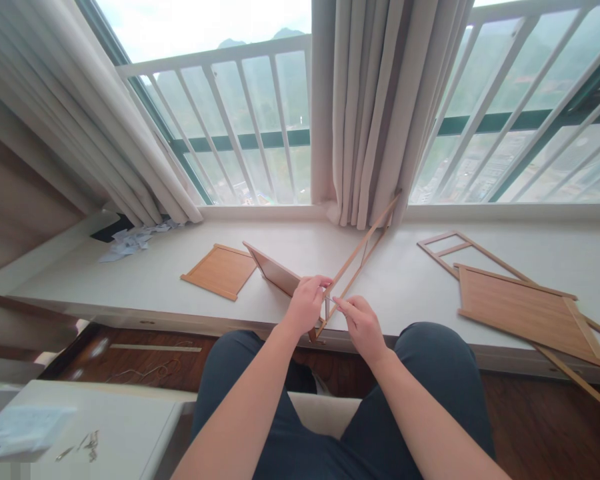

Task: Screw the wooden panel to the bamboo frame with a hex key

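A long wooden frame [361, 257] leans from the curtain down to the sill's front edge, with thin crossbars. A wooden panel [275, 268] stands tilted on edge at its left, meeting the frame near my hands. My left hand [307, 303] is closed round the joint of panel and frame. My right hand [363, 323] is pinched on a small thin metallic item [331, 299] at the frame's side, between both hands; its exact shape is too small to tell.
On the white sill [175, 267] lie a square wooden panel [220, 271], crumpled paper [127, 243], and, at right, a larger panel [520, 307] over another frame [455, 249]. Small metal pieces [90, 443] lie on a white cabinet [130, 413], lower left. Curtains [365, 107] hang behind.
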{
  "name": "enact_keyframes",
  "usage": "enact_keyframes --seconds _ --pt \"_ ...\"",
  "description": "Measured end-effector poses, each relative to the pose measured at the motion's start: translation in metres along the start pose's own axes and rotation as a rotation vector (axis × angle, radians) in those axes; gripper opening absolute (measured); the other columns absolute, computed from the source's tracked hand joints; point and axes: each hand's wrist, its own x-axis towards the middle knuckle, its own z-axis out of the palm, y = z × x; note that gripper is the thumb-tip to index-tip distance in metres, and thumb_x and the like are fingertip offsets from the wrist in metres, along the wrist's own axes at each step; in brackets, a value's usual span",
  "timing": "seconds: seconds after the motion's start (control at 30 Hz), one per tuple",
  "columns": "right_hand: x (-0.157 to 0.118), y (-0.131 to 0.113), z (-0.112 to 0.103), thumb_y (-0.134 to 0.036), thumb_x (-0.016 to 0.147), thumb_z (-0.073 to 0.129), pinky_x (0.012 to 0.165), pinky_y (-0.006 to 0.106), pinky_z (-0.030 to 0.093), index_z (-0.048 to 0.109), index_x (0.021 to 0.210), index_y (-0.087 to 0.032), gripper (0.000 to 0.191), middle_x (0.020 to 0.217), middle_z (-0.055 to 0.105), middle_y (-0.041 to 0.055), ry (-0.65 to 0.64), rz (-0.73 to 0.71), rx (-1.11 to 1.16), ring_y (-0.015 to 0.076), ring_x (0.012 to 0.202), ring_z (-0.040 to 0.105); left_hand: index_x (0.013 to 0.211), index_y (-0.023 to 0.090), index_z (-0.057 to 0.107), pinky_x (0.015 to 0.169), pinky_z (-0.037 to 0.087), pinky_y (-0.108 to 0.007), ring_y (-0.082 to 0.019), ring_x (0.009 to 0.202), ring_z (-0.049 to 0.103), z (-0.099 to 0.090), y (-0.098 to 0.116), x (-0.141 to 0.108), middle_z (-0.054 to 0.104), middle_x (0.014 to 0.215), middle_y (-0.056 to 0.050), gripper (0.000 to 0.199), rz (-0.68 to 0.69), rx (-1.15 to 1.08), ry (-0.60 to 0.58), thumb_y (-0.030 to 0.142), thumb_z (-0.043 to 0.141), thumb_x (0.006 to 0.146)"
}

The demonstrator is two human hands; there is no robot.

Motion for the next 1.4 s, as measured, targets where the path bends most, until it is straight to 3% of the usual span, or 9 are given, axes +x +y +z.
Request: enact_keyframes --seconds 0.47,0.8,1.23,1.4 --pt "-0.004 0.002 0.003 -0.037 0.106 0.057 0.085 0.039 0.059 0.078 0.12 -0.02 0.03 0.097 0.078 0.0105 0.041 0.054 0.022 0.0237 0.087 0.073 0.116 0.021 0.071 0.109 0.047 -0.038 -0.022 0.119 0.06 -0.001 0.003 -0.001 0.072 0.115 -0.007 0.036 -0.001 0.0 0.001 0.012 0.041 0.098" --pt "-0.004 0.001 0.003 -0.049 0.106 0.053 0.075 0.034 0.057 0.081 0.11 -0.02 0.04 0.082 0.077 0.0069 0.019 0.099 0.014 0.0213 0.074 0.072 0.115 0.021 0.073 0.107 0.049 -0.038 -0.022 0.116 0.061 -0.001 0.006 -0.002 0.073 0.112 -0.006 0.036 -0.002 -0.014 0.018 0.012 0.042 0.098" --pt "-0.003 -0.006 0.004 -0.057 0.106 0.046 0.069 0.03 0.045 0.07 0.071 -0.022 0.055 0.064 0.067 0.0027 -0.059 0.225 0.056 0.0186 0.064 0.062 0.116 0.021 0.072 0.108 0.049 -0.037 -0.022 0.117 0.061 -0.001 0.004 -0.002 0.073 0.113 -0.007 0.037 0.004 -0.012 0.02 0.011 0.042 0.097" --pt "-0.005 -0.012 0.007 -0.063 0.103 0.046 0.066 0.031 0.043 0.072 0.074 -0.021 0.057 0.06 0.065 0.0025 -0.068 0.355 0.163 0.0184 0.059 0.059 0.116 0.021 0.072 0.109 0.049 -0.038 -0.022 0.118 0.061 -0.001 0.005 -0.001 0.073 0.113 -0.007 0.037 -0.008 -0.006 0.016 0.012 0.042 0.097"
